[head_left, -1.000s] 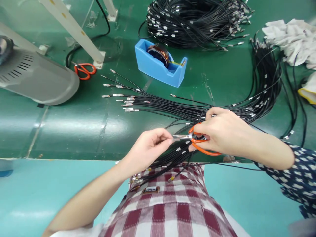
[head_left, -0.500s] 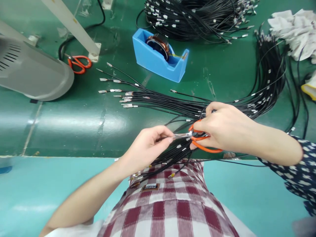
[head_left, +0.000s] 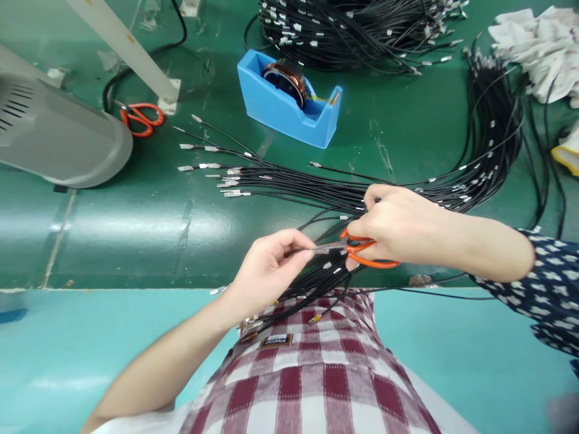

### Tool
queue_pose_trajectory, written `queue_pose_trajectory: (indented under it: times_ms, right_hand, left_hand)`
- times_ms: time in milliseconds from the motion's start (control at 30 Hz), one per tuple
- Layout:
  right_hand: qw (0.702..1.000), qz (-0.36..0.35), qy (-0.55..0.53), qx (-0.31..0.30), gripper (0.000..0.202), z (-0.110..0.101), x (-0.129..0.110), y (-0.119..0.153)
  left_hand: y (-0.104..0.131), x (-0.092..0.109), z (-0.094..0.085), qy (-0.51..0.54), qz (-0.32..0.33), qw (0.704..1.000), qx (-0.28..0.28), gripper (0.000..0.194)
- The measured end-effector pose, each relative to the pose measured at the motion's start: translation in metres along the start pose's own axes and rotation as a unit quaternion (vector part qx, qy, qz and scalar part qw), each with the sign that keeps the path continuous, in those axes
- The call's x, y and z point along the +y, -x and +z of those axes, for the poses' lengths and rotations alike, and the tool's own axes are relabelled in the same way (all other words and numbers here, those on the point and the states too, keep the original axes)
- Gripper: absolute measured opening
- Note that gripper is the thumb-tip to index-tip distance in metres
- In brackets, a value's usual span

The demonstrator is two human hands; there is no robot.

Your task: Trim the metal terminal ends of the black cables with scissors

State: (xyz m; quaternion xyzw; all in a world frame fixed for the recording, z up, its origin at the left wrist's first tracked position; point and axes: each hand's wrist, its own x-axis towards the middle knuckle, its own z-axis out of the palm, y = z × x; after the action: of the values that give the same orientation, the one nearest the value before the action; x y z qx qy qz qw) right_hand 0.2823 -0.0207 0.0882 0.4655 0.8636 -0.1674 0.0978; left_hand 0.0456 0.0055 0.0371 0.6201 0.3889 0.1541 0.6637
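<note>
My right hand is closed around the orange handles of a pair of scissors, whose blades point left. Thumb and fingertips of my left hand pinch a thin black cable right at the blade tips. How far the blades are apart is hard to make out. Beneath both hands runs a bundle of black cables with metal ends and small white labels, fanning out on the green table. More black cables hang over the table edge onto the checked apron.
A blue tape dispenser stands behind the bundle. Farther back lies a coil of black cables. On the left are a second pair of orange scissors and a grey machine housing. White gloves lie at back right.
My right hand and the scissors have shifted slightly left, bringing the blades closer against my left fingertips. My left hand keeps its pinch. The whole view has shifted a little.
</note>
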Motion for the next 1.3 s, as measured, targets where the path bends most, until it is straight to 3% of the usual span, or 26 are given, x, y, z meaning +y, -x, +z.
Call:
queue_pose_trajectory:
  times_ms: [133,367,667,933,1300]
  right_hand:
    - [0.998,0.007,-0.057,0.014,0.035,0.001,0.001,0.004]
    - [1.000,-0.010,0.002,0.027,0.041,-0.002,-0.004,0.007]
    - [0.996,-0.051,0.073,0.016,0.033,0.005,-0.006,0.005]
    - [0.996,0.001,-0.083,0.016,0.039,0.007,-0.004,0.009]
    - [0.995,-0.040,0.075,0.053,0.035,0.000,-0.009,0.011]
  left_hand:
    - [0.003,-0.001,-0.001,-0.004,0.010,1.000,-0.015,0.010]
    - [0.004,-0.002,0.001,-0.028,0.032,0.999,-0.002,0.010]
    - [0.007,-0.009,0.005,-0.034,0.051,0.998,0.023,0.010]
    - [0.009,-0.004,0.003,-0.003,0.040,0.999,0.004,0.010]
    - [0.008,-0.001,0.005,0.000,0.037,0.999,0.000,0.010]
